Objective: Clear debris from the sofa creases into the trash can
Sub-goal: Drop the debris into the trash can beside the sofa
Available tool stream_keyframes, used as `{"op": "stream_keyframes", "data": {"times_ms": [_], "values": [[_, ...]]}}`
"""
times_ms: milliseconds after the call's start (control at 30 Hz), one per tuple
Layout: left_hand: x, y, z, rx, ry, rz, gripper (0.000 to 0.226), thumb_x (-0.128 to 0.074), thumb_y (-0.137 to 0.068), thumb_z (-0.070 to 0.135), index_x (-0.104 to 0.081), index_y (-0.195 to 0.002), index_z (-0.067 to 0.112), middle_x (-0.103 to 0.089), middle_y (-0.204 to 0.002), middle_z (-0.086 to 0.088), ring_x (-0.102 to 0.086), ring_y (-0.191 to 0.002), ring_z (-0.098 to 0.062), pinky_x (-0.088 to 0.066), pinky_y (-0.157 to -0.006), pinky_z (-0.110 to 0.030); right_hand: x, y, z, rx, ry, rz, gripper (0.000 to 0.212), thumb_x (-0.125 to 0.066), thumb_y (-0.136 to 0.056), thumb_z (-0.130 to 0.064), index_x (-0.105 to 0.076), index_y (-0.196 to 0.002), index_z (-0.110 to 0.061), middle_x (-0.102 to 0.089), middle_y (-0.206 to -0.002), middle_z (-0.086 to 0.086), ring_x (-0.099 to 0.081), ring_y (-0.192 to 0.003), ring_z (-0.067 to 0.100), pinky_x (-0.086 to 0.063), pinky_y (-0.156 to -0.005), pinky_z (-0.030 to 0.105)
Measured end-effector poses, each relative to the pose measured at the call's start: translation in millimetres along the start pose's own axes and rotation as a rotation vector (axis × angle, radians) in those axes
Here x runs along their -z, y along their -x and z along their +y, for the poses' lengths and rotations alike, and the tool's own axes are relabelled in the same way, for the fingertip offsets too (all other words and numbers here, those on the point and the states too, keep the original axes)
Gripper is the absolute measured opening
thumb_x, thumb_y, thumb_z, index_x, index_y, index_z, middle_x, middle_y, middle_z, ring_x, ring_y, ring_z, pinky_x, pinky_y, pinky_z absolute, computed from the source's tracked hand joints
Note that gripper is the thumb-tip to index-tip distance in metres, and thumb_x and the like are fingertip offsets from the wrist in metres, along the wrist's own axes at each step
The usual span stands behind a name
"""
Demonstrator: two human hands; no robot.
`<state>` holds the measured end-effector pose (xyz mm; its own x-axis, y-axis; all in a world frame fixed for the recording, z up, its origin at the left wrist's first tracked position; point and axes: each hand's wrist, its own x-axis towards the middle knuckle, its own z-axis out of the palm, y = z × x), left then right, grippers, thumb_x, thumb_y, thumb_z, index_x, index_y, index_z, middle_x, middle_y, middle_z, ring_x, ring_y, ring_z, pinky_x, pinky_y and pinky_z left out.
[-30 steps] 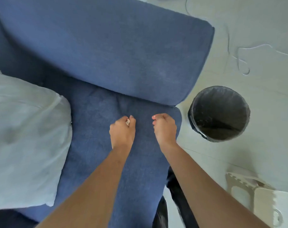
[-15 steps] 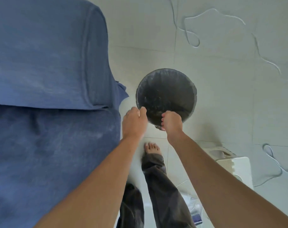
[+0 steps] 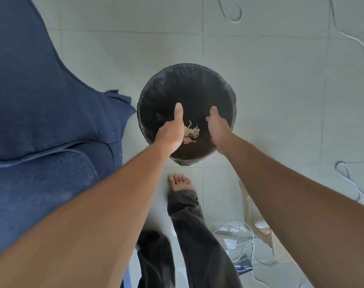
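Both hands hang over the mouth of the black-lined trash can, palms turned down. The left hand is spread wide, thumb pointing far; the right hand is likewise wide and holds nothing. Pale scraps of debris show between them, inside the can's rim. The blue sofa lies left.

Tiled floor under trash can
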<state>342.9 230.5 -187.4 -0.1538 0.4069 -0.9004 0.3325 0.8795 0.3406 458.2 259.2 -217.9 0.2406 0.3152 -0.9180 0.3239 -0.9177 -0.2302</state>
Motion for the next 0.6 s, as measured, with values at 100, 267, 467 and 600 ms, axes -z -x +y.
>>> {"op": "stream_keyframes", "data": {"times_ms": [100,267,467,600], "values": [[8,3,-6,-0.006,-0.037,0.053,0.08,-0.004,-0.098,0.066,-0.052,-0.14,0.017,-0.042,-0.151,-0.009,-0.041,-0.137,-0.03,-0.029,-0.115,-0.046,1,1,1,0.006,0.028,0.024,0.07,-0.017,-0.099,-0.063,-0.039,-0.147,-0.018,-0.039,-0.154,0.005,-0.039,-0.139,0.029,-0.029,-0.119,0.049],[24,14,-18,-0.039,-0.023,0.105,0.079,-0.006,-0.1,0.063,-0.058,-0.134,0.015,-0.049,-0.146,-0.01,-0.046,-0.132,-0.029,-0.033,-0.111,-0.043,-1,13,-2,0.059,0.058,0.034,0.066,-0.02,-0.1,-0.061,-0.05,-0.137,-0.015,-0.051,-0.141,0.007,-0.05,-0.127,0.029,-0.037,-0.113,0.05],[54,47,-39,-0.066,0.043,0.168,0.075,-0.009,-0.101,0.061,-0.062,-0.131,0.017,-0.054,-0.142,-0.01,-0.048,-0.13,-0.03,-0.033,-0.11,-0.042,-24,58,-9,0.16,0.155,0.008,0.062,-0.024,-0.101,-0.057,-0.057,-0.127,-0.011,-0.061,-0.119,0.006,-0.057,-0.106,0.024,-0.044,-0.108,0.045],[81,86,-69,-0.052,0.087,0.209,0.067,-0.015,-0.104,0.055,-0.059,-0.133,0.014,-0.058,-0.134,-0.008,-0.05,-0.124,-0.032,-0.037,-0.104,-0.04,-56,109,-5,0.229,0.289,-0.043,0.062,-0.024,-0.101,-0.054,-0.055,-0.131,-0.01,-0.061,-0.127,0.01,-0.057,-0.113,0.029,-0.041,-0.11,0.049]]}}
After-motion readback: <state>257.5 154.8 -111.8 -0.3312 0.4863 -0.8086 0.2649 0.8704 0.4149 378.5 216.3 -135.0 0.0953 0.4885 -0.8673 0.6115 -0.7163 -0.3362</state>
